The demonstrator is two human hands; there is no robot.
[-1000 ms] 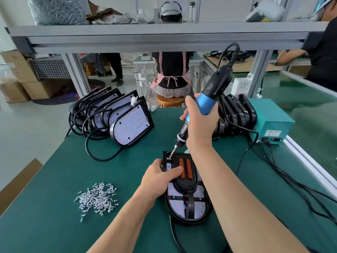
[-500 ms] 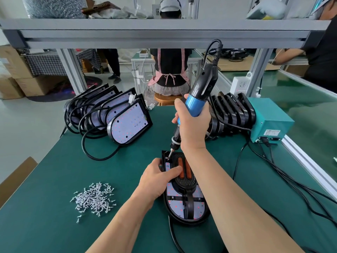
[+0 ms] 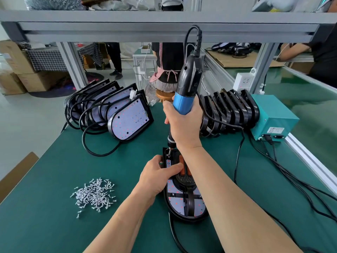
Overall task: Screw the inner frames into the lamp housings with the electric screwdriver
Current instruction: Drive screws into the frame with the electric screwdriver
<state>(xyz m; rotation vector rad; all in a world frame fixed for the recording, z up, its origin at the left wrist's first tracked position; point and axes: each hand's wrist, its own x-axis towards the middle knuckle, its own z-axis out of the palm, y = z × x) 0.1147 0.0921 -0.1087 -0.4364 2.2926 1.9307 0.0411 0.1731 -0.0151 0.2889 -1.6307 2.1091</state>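
Observation:
A black lamp housing (image 3: 184,207) lies flat on the green mat, its white LED board and dark inner frame (image 3: 187,181) facing up. My left hand (image 3: 156,177) grips the housing's upper left edge, thumb laid across the frame. My right hand (image 3: 184,125) grips the blue and black electric screwdriver (image 3: 187,86), held nearly upright. Its bit (image 3: 170,152) stands on the housing's top left corner. My right forearm hides the housing's right side.
A heap of silver screws (image 3: 94,194) lies left of the housing. Several housings with cables (image 3: 118,108) lean at the back left, a row of black frames (image 3: 231,110) and a teal power box (image 3: 271,117) at the back right. Black cables (image 3: 291,181) cross the right side.
The screwdriver has swung from a tilt to nearly upright and come down, its bit now set on the housing's top left corner. My left hand has stayed on the housing.

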